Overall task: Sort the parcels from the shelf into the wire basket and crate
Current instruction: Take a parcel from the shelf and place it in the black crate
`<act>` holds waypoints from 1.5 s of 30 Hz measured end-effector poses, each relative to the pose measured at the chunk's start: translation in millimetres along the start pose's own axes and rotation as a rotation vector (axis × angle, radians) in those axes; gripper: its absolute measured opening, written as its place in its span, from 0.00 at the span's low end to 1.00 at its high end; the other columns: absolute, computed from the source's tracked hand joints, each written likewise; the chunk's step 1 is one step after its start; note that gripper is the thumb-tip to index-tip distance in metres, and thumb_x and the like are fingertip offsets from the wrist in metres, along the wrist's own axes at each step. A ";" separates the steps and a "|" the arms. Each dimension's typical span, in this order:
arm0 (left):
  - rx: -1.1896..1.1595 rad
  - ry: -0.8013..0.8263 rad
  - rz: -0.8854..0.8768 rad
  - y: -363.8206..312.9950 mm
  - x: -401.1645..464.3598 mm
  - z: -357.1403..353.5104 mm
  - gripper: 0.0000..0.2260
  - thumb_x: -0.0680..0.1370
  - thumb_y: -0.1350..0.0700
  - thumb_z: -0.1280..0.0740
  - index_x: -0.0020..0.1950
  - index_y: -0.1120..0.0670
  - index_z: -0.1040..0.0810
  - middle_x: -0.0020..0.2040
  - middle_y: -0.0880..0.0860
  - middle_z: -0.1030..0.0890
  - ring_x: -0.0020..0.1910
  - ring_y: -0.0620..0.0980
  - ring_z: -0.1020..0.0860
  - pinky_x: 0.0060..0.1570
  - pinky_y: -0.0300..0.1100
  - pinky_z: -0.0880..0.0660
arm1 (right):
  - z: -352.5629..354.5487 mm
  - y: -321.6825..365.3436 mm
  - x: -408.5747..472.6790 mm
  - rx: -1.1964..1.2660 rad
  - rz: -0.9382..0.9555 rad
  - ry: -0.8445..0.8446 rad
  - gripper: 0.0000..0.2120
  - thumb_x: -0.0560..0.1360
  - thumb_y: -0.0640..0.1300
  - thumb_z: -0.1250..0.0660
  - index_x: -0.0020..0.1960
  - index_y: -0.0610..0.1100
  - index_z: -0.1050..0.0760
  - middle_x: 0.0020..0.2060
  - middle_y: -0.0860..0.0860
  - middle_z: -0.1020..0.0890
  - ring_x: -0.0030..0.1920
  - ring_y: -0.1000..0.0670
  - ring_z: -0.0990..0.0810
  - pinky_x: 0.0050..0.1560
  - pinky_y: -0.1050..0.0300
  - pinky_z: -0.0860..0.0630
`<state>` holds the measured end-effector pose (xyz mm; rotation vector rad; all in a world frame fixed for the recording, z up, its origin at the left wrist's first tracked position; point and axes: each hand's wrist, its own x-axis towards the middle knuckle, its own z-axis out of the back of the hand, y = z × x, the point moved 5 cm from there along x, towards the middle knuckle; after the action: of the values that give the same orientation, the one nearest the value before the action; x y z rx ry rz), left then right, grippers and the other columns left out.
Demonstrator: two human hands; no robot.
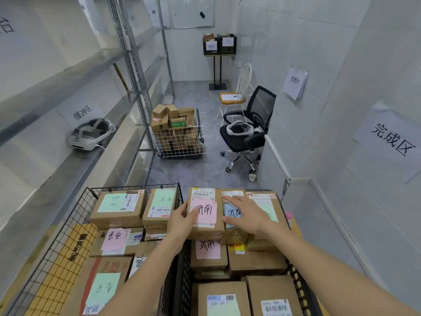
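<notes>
a long metal shelf unit (68,124) with grey uprights runs down the left wall, and a white headset (90,135) lies on one of its boards. farther down the grey floor stands a white wire cart (182,142) heaped with brown cartons, next to a black mesh office chair (248,131).

close in front, a black wire basket (75,215) on the left holds brown cardboard parcels with green and pink labels; just to its right a black plastic crate (184,277) is stacked high with more brown parcels.

on top of the crate's stack, at its far end, sits a brown cardboard parcel with a pink handwritten label (205,213). the left hand (182,221) grips its left edge, thumb pressed on the top face by the pink label and fingers wrapped down the side. the right hand (246,213) lies open and flat, fingers spread, on the neighbouring brown parcel with a blue label (231,214), touching that label and the right edge of the pink-labelled parcel. it presses rather than clasps.

a paper cup (252,177) stands on the floor by the right wall.
</notes>
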<state>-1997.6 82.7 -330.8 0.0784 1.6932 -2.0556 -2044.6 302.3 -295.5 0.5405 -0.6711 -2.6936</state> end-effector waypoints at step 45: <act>0.428 0.219 -0.351 18.3 9.3 14.5 0.42 0.71 0.38 0.25 0.80 0.39 0.42 0.77 0.37 0.35 0.75 0.39 0.36 0.73 0.48 0.33 | -37.6 6.7 10.3 -0.408 0.128 -0.019 0.39 0.78 0.71 0.44 0.82 0.61 0.56 0.82 0.56 0.59 0.81 0.51 0.63 0.80 0.42 0.62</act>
<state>-1995.1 63.8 -347.1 0.1594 1.4323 -2.7382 -2036.2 278.4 -325.9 0.3520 -0.1414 -2.6121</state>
